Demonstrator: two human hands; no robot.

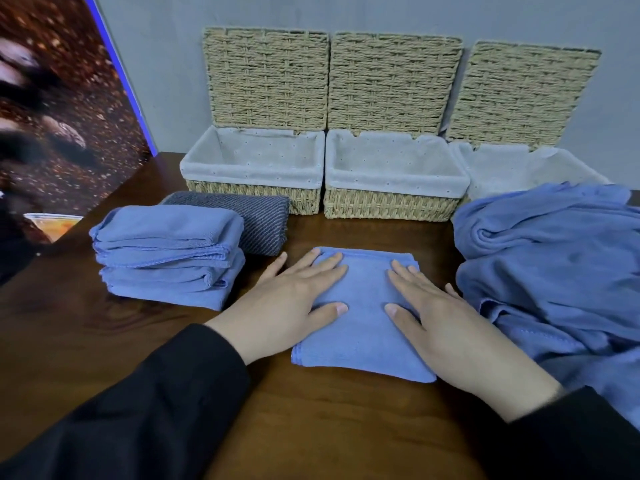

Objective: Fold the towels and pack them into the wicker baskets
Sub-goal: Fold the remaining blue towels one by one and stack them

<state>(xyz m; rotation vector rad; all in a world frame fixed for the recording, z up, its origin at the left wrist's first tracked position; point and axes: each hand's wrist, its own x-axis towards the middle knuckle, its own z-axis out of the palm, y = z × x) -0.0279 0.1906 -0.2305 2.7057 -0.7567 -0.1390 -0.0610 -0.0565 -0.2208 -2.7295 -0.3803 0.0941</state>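
A folded blue towel (363, 327) lies flat on the wooden table in front of me. My left hand (294, 299) presses on its left half with straight fingers, and my right hand (436, 317) presses flat on its right half. A stack of folded blue towels (166, 251) sits to the left, with a folded dark grey towel (259, 220) behind it. A heap of unfolded blue towels (554, 265) fills the right side. Three lined wicker baskets stand at the back with lids up: left (249, 195), middle (391, 202), right (491, 168); none shows a towel inside.
The dark wooden table (311, 427) runs to a grey wall behind the baskets. A picture panel (59, 116) leans at the far left. The towel heap partly hides the right basket.
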